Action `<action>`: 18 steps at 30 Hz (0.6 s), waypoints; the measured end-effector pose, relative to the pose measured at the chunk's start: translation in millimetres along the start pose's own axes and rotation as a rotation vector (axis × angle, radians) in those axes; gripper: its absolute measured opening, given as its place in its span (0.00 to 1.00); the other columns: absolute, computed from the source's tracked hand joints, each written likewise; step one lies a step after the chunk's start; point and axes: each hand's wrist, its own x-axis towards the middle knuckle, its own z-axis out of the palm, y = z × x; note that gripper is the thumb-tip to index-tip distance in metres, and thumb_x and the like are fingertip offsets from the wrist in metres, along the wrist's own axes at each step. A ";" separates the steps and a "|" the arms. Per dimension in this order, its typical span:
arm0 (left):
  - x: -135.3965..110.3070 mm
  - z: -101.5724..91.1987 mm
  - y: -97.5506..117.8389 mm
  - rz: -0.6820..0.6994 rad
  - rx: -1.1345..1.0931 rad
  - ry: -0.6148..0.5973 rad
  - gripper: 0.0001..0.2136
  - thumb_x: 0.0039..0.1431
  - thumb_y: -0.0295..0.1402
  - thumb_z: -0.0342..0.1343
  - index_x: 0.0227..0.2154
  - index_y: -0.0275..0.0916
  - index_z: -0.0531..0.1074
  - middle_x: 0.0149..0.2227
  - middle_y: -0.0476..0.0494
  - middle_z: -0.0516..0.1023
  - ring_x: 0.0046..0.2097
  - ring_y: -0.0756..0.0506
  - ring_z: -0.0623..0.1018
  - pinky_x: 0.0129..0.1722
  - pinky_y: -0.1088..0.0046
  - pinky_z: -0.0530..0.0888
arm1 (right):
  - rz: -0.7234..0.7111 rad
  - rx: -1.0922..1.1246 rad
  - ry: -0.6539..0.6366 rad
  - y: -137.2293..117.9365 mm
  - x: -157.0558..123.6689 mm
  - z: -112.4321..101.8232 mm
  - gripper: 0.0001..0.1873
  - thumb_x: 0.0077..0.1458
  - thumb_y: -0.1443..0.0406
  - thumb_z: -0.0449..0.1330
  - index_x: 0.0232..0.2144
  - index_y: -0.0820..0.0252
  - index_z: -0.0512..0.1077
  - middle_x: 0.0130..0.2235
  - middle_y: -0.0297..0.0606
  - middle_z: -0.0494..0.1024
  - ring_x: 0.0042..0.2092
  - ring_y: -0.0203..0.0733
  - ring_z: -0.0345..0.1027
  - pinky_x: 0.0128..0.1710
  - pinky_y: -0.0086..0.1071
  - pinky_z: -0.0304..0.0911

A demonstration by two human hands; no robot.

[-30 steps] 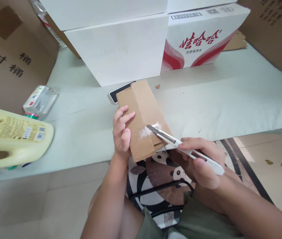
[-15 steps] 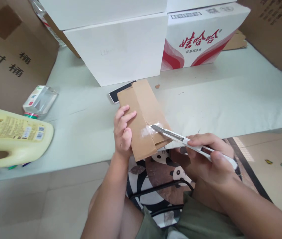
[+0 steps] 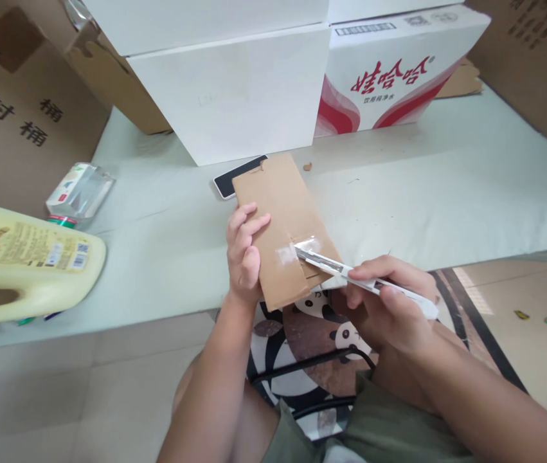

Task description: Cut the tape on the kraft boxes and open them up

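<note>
Two hands work one small brown carton (image 3: pixel 280 212). L hand (image 3: pixel 243 254) grips its left edge, fingers curled onto the top face. R hand (image 3: pixel 389 308) is closed round a white utility knife (image 3: pixel 367 283), blade tip on the clear tape (image 3: pixel 302 247) at the flap seam. Carton is held tilted over the near edge of the pale mat (image 3: pixel 447 193), w/ a phone (image 3: pixel 232 180) just behind it. Beyond are a white box (image 3: pixel 234 96) & a red-and-white carton (image 3: pixel 389 71). Far left, a yellow jug (image 3: pixel 22 270) lies on its side, w/ a clear plastic pack (image 3: pixel 78 193) near it.
</note>
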 end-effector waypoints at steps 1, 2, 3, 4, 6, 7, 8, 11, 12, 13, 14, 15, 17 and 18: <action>0.2 -0.4 0.2 0.000 0.002 -0.001 0.24 0.75 0.46 0.37 0.58 0.47 0.75 0.65 0.40 0.71 0.69 0.36 0.68 0.72 0.51 0.61 | 0.014 0.015 0.001 -0.2 -0.6 0.7 0.13 0.64 0.54 0.63 0.40 0.52 0.83 0.23 0.35 0.79 0.22 0.39 0.70 0.22 0.33 0.64; 0.4 -0.8 0.2 -0.001 0.005 0.000 0.24 0.75 0.47 0.38 0.58 0.47 0.75 0.65 0.40 0.71 0.69 0.36 0.68 0.72 0.51 0.61 | 0.017 0.029 0.001 -1.3 -0.9 1.0 0.12 0.64 0.54 0.62 0.40 0.52 0.83 0.23 0.34 0.79 0.22 0.40 0.70 0.22 0.34 0.64; 0.7 -1.1 -0.1 0.001 0.002 0.002 0.24 0.75 0.47 0.38 0.58 0.47 0.75 0.65 0.40 0.71 0.69 0.36 0.69 0.72 0.51 0.61 | 0.007 0.037 -0.007 -3.2 -0.8 0.8 0.12 0.64 0.55 0.62 0.40 0.52 0.83 0.23 0.34 0.78 0.23 0.40 0.70 0.23 0.34 0.65; 0.9 -1.3 -0.5 0.004 -0.006 0.004 0.24 0.75 0.47 0.39 0.58 0.48 0.76 0.65 0.40 0.71 0.68 0.36 0.69 0.72 0.51 0.61 | -0.019 0.037 -0.024 -5.9 -0.1 -0.2 0.12 0.64 0.56 0.61 0.39 0.52 0.84 0.23 0.35 0.78 0.23 0.40 0.70 0.23 0.34 0.64; 1.4 -1.4 -1.5 0.011 -0.041 0.015 0.22 0.75 0.46 0.40 0.58 0.49 0.76 0.65 0.42 0.71 0.68 0.37 0.69 0.73 0.51 0.60 | -0.094 0.037 -0.063 -12.1 3.1 -5.2 0.14 0.65 0.57 0.59 0.38 0.54 0.84 0.22 0.35 0.76 0.22 0.39 0.68 0.22 0.34 0.61; 1.5 -1.2 -2.0 0.015 -0.061 0.023 0.22 0.75 0.46 0.41 0.58 0.49 0.76 0.65 0.42 0.71 0.68 0.37 0.69 0.73 0.51 0.60 | -0.131 0.050 -0.071 -14.6 5.4 -9.0 0.15 0.66 0.57 0.58 0.37 0.54 0.84 0.21 0.35 0.74 0.21 0.39 0.66 0.21 0.34 0.59; 1.7 -1.1 -2.5 0.020 -0.081 0.030 0.22 0.75 0.45 0.41 0.59 0.50 0.76 0.65 0.43 0.71 0.68 0.37 0.69 0.72 0.52 0.61 | -0.163 0.070 -0.067 -16.3 8.0 -13.5 0.16 0.66 0.57 0.57 0.37 0.54 0.85 0.20 0.35 0.73 0.20 0.39 0.64 0.20 0.34 0.58; 2.1 -1.5 -3.9 0.023 -0.116 0.046 0.21 0.74 0.45 0.43 0.59 0.51 0.76 0.65 0.44 0.71 0.68 0.37 0.69 0.71 0.53 0.64 | -0.200 0.137 -0.019 -14.1 16.3 -26.7 0.18 0.65 0.54 0.57 0.37 0.52 0.85 0.18 0.33 0.71 0.18 0.39 0.62 0.18 0.36 0.57; 2.2 -2.0 -4.4 0.022 -0.120 0.049 0.21 0.74 0.45 0.43 0.59 0.51 0.77 0.65 0.44 0.71 0.68 0.38 0.70 0.70 0.54 0.64 | -0.213 0.128 0.038 -10.7 19.1 -29.6 0.17 0.65 0.53 0.57 0.38 0.51 0.84 0.19 0.33 0.72 0.19 0.39 0.62 0.18 0.36 0.58; 2.3 -2.7 -4.8 0.019 -0.121 0.054 0.21 0.74 0.44 0.43 0.58 0.51 0.77 0.65 0.44 0.72 0.68 0.38 0.70 0.70 0.54 0.65 | -0.228 0.075 0.110 -6.0 22.0 -31.2 0.15 0.64 0.53 0.58 0.39 0.49 0.83 0.20 0.32 0.73 0.20 0.39 0.64 0.19 0.35 0.59; 2.5 -3.4 -5.2 0.015 -0.118 0.059 0.20 0.74 0.45 0.44 0.58 0.51 0.77 0.65 0.44 0.72 0.68 0.38 0.70 0.70 0.54 0.65 | -0.225 -0.025 0.176 -0.2 25.2 -31.5 0.12 0.64 0.54 0.60 0.40 0.49 0.82 0.22 0.32 0.74 0.22 0.39 0.67 0.20 0.35 0.61; 2.7 -4.3 -5.5 0.009 -0.114 0.065 0.21 0.74 0.45 0.44 0.58 0.51 0.78 0.65 0.44 0.72 0.67 0.38 0.71 0.71 0.53 0.64 | -0.206 -0.159 0.219 6.3 28.5 -30.9 0.10 0.64 0.56 0.60 0.42 0.49 0.80 0.25 0.32 0.76 0.24 0.40 0.69 0.23 0.34 0.63; 3.0 -6.3 -5.7 -0.010 -0.109 0.074 0.21 0.73 0.46 0.44 0.57 0.50 0.78 0.64 0.44 0.73 0.68 0.37 0.71 0.71 0.51 0.64 | -0.102 -0.491 0.184 21.1 36.0 -28.1 0.13 0.62 0.59 0.61 0.48 0.50 0.77 0.33 0.35 0.79 0.32 0.43 0.74 0.30 0.36 0.68; 3.3 -7.5 -5.8 -0.024 -0.113 0.078 0.21 0.73 0.46 0.44 0.56 0.50 0.79 0.64 0.44 0.74 0.68 0.37 0.70 0.72 0.51 0.63 | -0.020 -0.653 0.112 28.8 40.0 -26.9 0.17 0.61 0.60 0.61 0.51 0.52 0.76 0.37 0.39 0.80 0.36 0.46 0.75 0.34 0.39 0.70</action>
